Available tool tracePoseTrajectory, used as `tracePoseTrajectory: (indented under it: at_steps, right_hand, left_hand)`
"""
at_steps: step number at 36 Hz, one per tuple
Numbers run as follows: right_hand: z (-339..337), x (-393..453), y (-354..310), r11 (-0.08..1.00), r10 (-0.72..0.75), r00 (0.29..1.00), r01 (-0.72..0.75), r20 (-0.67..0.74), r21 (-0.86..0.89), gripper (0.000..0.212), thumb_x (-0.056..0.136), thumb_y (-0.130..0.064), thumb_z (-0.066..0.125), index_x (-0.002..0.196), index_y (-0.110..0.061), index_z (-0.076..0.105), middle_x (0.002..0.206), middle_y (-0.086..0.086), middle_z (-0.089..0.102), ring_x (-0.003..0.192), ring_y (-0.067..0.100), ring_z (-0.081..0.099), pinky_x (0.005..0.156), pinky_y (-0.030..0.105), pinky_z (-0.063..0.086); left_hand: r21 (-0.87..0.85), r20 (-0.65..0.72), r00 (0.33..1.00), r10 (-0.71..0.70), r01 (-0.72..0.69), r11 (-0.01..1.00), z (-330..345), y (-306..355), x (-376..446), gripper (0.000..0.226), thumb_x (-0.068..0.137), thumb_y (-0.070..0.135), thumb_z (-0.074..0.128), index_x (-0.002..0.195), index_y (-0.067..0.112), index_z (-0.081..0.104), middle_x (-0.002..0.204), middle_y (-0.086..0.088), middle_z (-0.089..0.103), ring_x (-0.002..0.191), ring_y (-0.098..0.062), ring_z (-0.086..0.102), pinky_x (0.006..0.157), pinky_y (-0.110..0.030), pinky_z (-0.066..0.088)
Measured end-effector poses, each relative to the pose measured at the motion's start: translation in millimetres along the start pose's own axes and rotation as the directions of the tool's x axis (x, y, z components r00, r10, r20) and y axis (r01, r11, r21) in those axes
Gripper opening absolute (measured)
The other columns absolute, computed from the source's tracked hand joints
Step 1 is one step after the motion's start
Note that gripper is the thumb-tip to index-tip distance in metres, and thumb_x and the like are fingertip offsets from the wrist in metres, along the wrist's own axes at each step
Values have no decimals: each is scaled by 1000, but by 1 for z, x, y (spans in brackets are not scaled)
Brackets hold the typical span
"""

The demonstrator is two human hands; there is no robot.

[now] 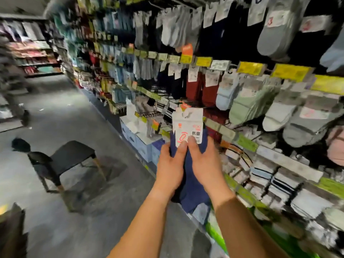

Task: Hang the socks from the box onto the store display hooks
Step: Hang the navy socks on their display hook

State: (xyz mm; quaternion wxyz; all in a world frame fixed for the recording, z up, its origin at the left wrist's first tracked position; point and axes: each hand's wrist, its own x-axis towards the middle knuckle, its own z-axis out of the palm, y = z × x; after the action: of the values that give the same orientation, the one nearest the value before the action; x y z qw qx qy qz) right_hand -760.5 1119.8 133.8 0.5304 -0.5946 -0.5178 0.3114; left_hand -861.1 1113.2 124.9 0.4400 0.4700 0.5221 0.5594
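A: Head view. What are the hands holding?

B: Both the left hand [172, 169] and the right hand [204, 164] are curling round a pair of navy socks [191, 185], thumbs pinching the lower edge of the white card [187, 125] from either side.

A: Why are two hands gripping it?

B: Probably to keep the card flat and steady, so its top cut-out can be lined up with a hook.

A: Which way are the socks pointing?

B: Their long axis is running away from the body, card end up and forward toward the display rack [247, 144], toes trailing back between the wrists.

A: Anything beside the grip?

B: A black chair [71, 155] is standing well to its left, in the aisle.
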Motion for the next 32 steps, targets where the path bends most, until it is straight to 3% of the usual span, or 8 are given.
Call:
tracePoseTrajectory:
  at_steps: [6, 11, 13, 15, 18, 22, 26, 32]
  right_hand:
    - [87, 59, -4, 1000, 0, 997, -1, -77, -21, 43, 93, -58, 54, 122, -27, 53, 104, -12, 60, 96, 14, 59, 78, 32, 43]
    - [162, 101, -10, 999, 28, 983, -24, -182, 23, 40, 92, -54, 58, 122, -28, 55, 110, -9, 67, 104, 18, 64, 88, 37, 49]
    - [187, 119, -14, 999, 40, 977, -37, -210, 17, 32, 92, -53, 59, 117, -33, 54, 105, -10, 66, 99, 17, 62, 85, 32, 46]
    - [209, 137, -18, 998, 66, 972, -63, -226, 19, 23, 93, -50, 58, 111, -39, 50, 96, -15, 62, 90, 15, 58, 79, 28, 41]
    - [236, 164, -23, 998, 58, 969, -64, -240, -18, 20, 94, -47, 58, 108, -36, 49, 93, -15, 61, 87, 16, 58, 75, 29, 41]
    - [268, 207, -17, 997, 25, 955, -45, -294, -60, 37, 93, -52, 55, 121, -29, 54, 100, -12, 63, 95, 17, 62, 79, 29, 44]
    - [290, 255, -10, 996, 25, 945, -51, -325, -71, 42, 94, -53, 54, 127, -28, 51, 102, -13, 61, 94, 15, 60, 77, 28, 41]
    - [320, 329, -17, 997, 27, 923, -53, -383, -58, 48, 92, -59, 53, 131, -31, 50, 106, -14, 61, 108, 21, 63, 83, 30, 44]
  left_hand:
    - [-20, 116, 993, 2, 0, 1000, -52, -13, 96, 32, 95, 53, 61, 112, 27, 58, 103, 10, 73, 96, -9, 71, 87, -37, 58]
    - [-71, 227, 974, 2, 14, 997, -96, -19, 177, 32, 97, 46, 61, 120, 23, 58, 106, 12, 73, 90, 3, 71, 69, -14, 54]
    - [-47, 243, 970, 23, -12, 999, -110, -19, 209, 33, 96, 46, 62, 120, 23, 59, 105, 13, 71, 85, 8, 68, 64, -8, 49]
    - [-61, 265, 964, 3, 13, 998, -121, -23, 239, 33, 95, 49, 64, 118, 25, 60, 105, 11, 73, 92, 1, 70, 73, -14, 53]
    - [-102, 313, 950, -10, 44, 994, -133, -29, 279, 43, 87, 58, 68, 118, 29, 62, 110, 7, 76, 104, -13, 72, 92, -39, 56]
    - [-80, 350, 935, 52, -26, 996, -142, -33, 335, 32, 98, 42, 62, 118, 18, 63, 106, 5, 75, 93, -3, 71, 76, -18, 53]
    - [-91, 415, 909, 44, -6, 996, -138, -39, 392, 35, 97, 47, 62, 118, 20, 64, 108, 6, 76, 101, -10, 72, 91, -39, 58]
    - [-104, 450, 891, 61, -16, 994, -129, -32, 479, 41, 90, 57, 65, 115, 25, 62, 111, 6, 75, 103, -13, 72, 95, -46, 56]
